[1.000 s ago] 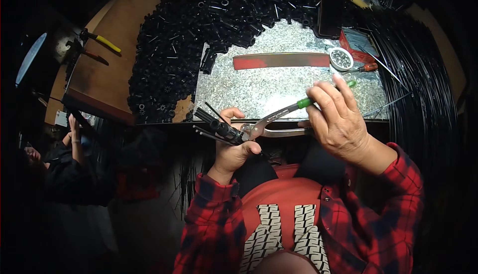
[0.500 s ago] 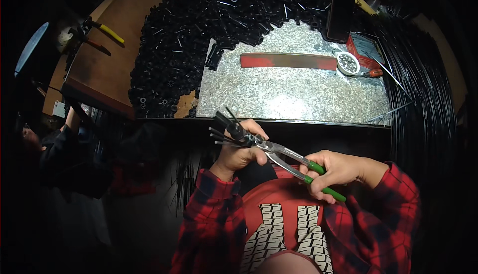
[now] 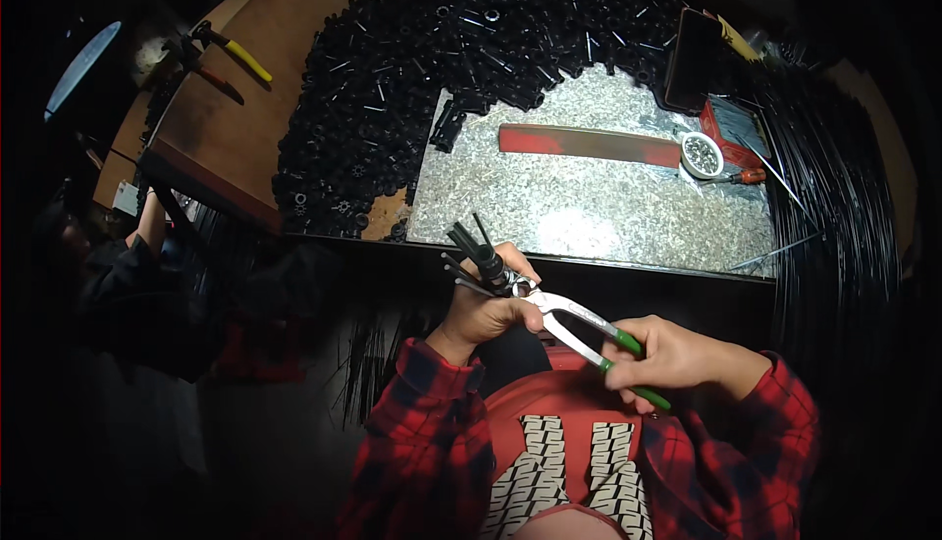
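My left hand (image 3: 491, 322) is closed around a black cylindrical part with several thin black rods (image 3: 481, 257) sticking out toward the upper left. My right hand (image 3: 662, 356) grips the green handles of long steel pincers (image 3: 569, 308), whose handles stand somewhat apart. The pincers' head meets the black part beside my left thumb. My fingers and the part itself hide exactly what the jaws bite on. Both hands are in front of the table's near edge, over my lap.
Many black tubular parts (image 3: 392, 89) are heaped on the speckled tabletop (image 3: 491, 202). A red-and-dark bar (image 3: 589, 145), a white cup of small metal pieces (image 3: 702, 155), a red box (image 3: 724, 133) and a phone-like dark slab (image 3: 692, 59) lie there. Long black rods (image 3: 834, 177) hang at right; yellow-handled pliers (image 3: 247, 59) lie left.
The whole view has shifted, so the table appears lower and further right. Both hands keep their grips; the pincers have tilted slightly, and their handles look a little wider apart.
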A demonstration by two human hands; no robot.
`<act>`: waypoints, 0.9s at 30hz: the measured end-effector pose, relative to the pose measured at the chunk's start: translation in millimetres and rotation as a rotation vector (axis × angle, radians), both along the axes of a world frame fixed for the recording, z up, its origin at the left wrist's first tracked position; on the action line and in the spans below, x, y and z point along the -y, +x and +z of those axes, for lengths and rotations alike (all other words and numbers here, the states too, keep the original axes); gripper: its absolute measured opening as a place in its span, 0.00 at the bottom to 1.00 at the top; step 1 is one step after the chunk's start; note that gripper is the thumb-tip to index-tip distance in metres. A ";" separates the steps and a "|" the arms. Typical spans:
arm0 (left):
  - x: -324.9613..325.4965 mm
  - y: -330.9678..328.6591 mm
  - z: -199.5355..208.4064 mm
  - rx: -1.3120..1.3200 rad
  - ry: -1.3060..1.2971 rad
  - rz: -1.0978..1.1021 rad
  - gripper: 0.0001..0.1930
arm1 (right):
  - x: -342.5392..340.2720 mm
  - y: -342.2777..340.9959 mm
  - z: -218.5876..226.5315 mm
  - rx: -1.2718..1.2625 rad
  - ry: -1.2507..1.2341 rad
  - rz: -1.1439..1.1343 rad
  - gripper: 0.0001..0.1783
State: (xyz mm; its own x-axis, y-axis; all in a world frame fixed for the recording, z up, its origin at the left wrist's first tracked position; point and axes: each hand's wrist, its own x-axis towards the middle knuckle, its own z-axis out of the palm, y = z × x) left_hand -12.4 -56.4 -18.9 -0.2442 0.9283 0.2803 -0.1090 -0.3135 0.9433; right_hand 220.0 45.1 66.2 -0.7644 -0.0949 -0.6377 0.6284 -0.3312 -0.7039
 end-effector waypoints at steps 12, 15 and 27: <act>2.7 -8.3 5.2 0.043 -0.017 -0.089 0.31 | -12.2 11.4 -22.6 -0.048 -0.326 -0.093 0.18; 2.0 -2.7 10.1 0.032 -0.011 -0.081 0.27 | -7.5 9.0 -19.1 0.043 -0.148 0.008 0.15; -1.1 -3.8 4.1 0.074 -0.073 -0.082 0.36 | -19.8 3.6 3.3 -0.008 0.185 0.186 0.23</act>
State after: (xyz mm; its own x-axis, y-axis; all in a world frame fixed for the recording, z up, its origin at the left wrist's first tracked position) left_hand -16.2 -55.3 -14.8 -0.1841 0.9632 0.1956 -0.2015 -0.2318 0.9517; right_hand 223.6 64.9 69.5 -0.7498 -0.1166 -0.6514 0.6606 -0.0760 -0.7468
